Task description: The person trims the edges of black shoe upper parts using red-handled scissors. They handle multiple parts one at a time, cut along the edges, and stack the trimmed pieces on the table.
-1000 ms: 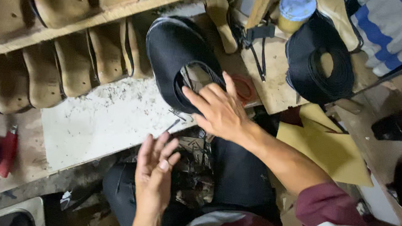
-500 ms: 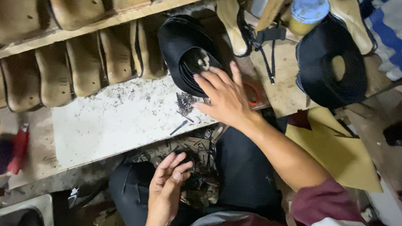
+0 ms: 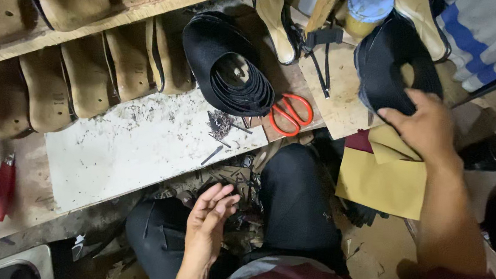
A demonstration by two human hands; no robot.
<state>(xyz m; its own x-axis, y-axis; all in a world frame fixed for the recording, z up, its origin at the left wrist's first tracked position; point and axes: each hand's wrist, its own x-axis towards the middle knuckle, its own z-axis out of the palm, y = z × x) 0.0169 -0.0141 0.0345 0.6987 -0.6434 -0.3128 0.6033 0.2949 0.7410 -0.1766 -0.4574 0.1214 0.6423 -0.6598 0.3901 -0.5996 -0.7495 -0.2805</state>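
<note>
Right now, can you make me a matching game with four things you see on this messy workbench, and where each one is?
Things:
1. orange-handled metal scissors
2. round jar with a blue lid
3. flat mustard-yellow sheet
4. tan wooden shoe lasts

Places:
A. in a row under the wooden shelf, far left
B. just right of the coiled stack of black strips
C. below the right hand, past the bench edge
D. at the top, above the black shoe upper that the right hand touches

Pairs: 1-B, 2-D, 3-C, 4-A
</note>
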